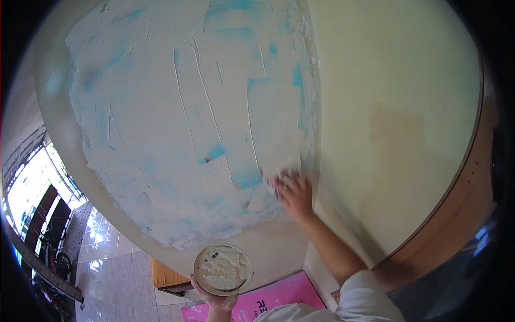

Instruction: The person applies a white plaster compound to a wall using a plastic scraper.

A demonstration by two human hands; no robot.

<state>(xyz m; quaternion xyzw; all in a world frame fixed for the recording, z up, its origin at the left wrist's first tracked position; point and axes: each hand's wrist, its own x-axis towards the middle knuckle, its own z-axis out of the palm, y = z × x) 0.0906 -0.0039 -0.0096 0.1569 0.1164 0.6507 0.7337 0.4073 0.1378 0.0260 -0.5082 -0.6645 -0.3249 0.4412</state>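
Observation:
My left hand (pixel 217 301) grips a round bowl (pixel 196 278) from below, near the bottom of the view. Off-white wall putty (pixel 222 265) fills it, its surface uneven, with a dark spot near the far rim. Up and to the right, my right hand (pixel 292 192) is against the wall, fingers bent around a putty scraper (pixel 270 185). Motion blurs the fingers, and the scraper is mostly hidden and smeared pale. Around it spreads a large putty-coated patch (pixel 155 118), whitish with blue showing through and thin raised ridges. My right hand is at its lower right part, near the wall corner.
A pale yellow-green wall (pixel 397 80) meets the coated one at the right, with a brown wooden panel (pixel 456 214) beyond. Below are a pink printed mat or board (pixel 289 292) and a wooden stool or bench (pixel 166 275). Glossy floor tiles (pixel 118 268) lead left toward a bicycle (pixel 61 263) by a bright doorway.

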